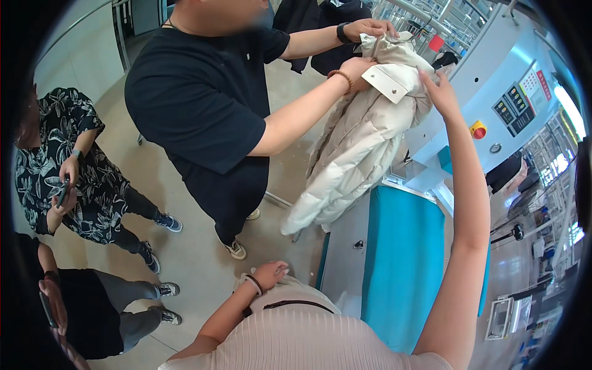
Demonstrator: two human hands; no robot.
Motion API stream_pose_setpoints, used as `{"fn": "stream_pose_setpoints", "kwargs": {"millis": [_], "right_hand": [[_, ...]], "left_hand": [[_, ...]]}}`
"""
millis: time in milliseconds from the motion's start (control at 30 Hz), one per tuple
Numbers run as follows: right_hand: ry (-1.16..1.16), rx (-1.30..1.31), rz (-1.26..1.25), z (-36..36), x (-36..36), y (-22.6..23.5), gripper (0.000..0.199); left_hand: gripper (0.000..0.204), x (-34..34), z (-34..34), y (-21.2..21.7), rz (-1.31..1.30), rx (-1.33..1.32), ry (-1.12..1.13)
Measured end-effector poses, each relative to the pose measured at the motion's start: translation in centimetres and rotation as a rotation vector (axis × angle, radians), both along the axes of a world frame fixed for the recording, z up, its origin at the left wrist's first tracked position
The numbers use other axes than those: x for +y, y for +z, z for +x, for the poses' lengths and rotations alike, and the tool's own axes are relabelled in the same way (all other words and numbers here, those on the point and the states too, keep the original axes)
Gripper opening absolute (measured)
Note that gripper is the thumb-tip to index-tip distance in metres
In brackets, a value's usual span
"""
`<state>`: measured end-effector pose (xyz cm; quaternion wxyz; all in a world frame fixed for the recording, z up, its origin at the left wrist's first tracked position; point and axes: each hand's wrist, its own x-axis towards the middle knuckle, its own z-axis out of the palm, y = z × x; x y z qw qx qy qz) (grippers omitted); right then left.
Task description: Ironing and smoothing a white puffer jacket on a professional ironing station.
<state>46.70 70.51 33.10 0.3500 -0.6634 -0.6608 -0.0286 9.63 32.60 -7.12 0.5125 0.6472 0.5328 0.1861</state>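
Note:
A cream quilted puffer jacket point(364, 132) hangs from a rail at the upper middle, its sleeve dangling low. A pale flap with two snaps point(386, 83) shows near its collar. My right hand point(439, 92) is raised at the jacket's right shoulder, fingers apart and fingertips at the fabric. Across from me, a person in a black T-shirt point(197, 92) holds the jacket's collar area with both hands point(361, 68). Down by my waist, my left hand point(271, 274) is curled closed, away from the jacket; what lies inside its fingers is hidden.
A teal padded board point(404, 259) stands in front of me on the right. Behind it rises a light machine cabinet point(493, 98) with a control panel and a red-and-yellow knob point(478, 129). Two people point(74, 166) point(80, 302) stand at the left. Dark garments point(333, 37) hang behind the jacket.

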Motion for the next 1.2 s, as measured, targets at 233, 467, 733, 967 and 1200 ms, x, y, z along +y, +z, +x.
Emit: {"fn": "stream_pose_setpoints", "kwargs": {"millis": [233, 467, 733, 967, 1200], "right_hand": [[0.161, -0.127, 0.291, -2.7, 0.7, 0.5, 0.074], [0.251, -0.218, 0.363, -5.1, 1.4, 3.0, 0.065], [0.144, -0.236, 0.260, -6.4, 3.7, 4.5, 0.077], [0.031, -0.186, 0.217, -5.9, 4.5, 3.4, 0.095], [-0.005, 0.008, -0.013, -5.3, 4.4, 2.3, 0.106]], "left_hand": [[0.032, -0.8, -3.4, -2.9, 0.051, 0.161, -0.117], [0.033, 0.9, -3.1, -0.9, 0.132, 0.192, -0.167], [0.033, 2.3, -0.9, -0.8, 0.155, 0.107, -0.236], [0.031, 3.2, -4.5, -0.9, 0.183, 0.114, -0.194], [0.032, 3.9, -7.9, -0.2, 0.147, 0.141, -0.171]]}}
